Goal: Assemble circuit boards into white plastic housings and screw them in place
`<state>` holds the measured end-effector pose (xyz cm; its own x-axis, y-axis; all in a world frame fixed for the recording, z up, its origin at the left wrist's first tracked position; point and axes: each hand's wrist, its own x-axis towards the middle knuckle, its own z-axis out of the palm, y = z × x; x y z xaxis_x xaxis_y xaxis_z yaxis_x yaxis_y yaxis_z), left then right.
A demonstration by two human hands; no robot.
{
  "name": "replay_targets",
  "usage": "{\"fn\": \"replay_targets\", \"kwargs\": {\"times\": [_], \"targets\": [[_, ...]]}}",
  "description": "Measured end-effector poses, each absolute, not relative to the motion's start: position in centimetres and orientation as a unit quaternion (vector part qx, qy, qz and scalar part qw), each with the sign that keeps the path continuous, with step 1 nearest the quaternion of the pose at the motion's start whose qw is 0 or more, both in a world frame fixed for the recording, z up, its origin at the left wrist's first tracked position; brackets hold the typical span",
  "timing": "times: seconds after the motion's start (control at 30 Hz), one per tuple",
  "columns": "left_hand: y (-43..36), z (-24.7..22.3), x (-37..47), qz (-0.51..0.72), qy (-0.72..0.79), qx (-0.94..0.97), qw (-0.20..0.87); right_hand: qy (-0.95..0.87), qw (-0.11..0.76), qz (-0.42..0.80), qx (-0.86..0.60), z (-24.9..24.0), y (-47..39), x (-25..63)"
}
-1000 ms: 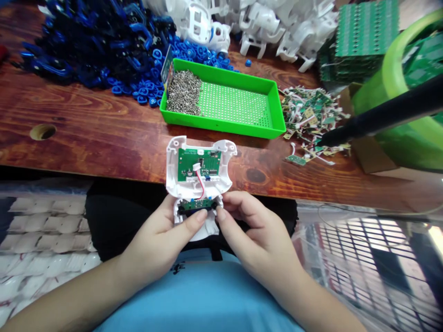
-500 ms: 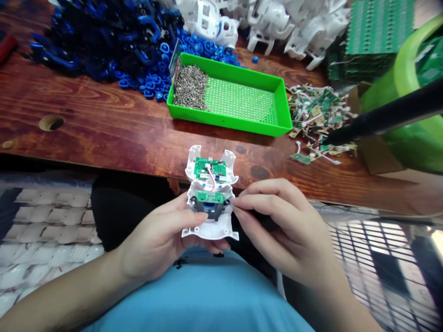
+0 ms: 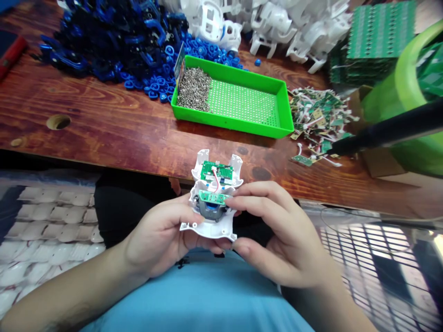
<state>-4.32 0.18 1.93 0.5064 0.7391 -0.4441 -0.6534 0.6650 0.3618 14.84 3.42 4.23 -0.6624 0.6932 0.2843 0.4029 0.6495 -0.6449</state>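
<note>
My left hand (image 3: 162, 235) is closed around the lower half of a white plastic housing (image 3: 212, 229), thumb on top and fingers underneath. A dark grey part with blue in its middle (image 3: 211, 211) sits in this half, below a small green circuit board (image 3: 212, 198). A red and white wire (image 3: 217, 180) links it to a larger circuit board (image 3: 217, 170) in the upper housing half (image 3: 236, 167), which lies by the table edge. My right hand (image 3: 277, 230) grips the lower half's right side, fingertips beside the small board and thumb at the bottom corner.
A green perforated tray (image 3: 235, 125) holds a heap of screws (image 3: 194, 90). Blue and black parts (image 3: 117, 41) are piled behind it, near white housings (image 3: 273, 25). Small wired boards (image 3: 318, 113) lie right, below stacked green circuit boards (image 3: 380, 30). A black bar (image 3: 387, 127) crosses the right side.
My right thumb has moved down from the fingertips to the housing's bottom corner, and the fingers have come onto its edge. The lower half has tilted slightly. The view has shifted a little.
</note>
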Motion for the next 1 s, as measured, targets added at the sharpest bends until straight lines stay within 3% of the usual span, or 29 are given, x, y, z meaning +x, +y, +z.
{"fn": "replay_targets", "kwargs": {"times": [0.5,1.0], "targets": [[-0.2,1.8,-3.9,0.438,0.323,0.057,0.837,-0.891,0.248,0.167,-0.342,4.0,2.6,13.6],[-1.3,2.1,-2.9,0.467,0.353,0.085,0.806,-0.896,0.214,0.166,-0.352,4.2,2.0,12.8]]}}
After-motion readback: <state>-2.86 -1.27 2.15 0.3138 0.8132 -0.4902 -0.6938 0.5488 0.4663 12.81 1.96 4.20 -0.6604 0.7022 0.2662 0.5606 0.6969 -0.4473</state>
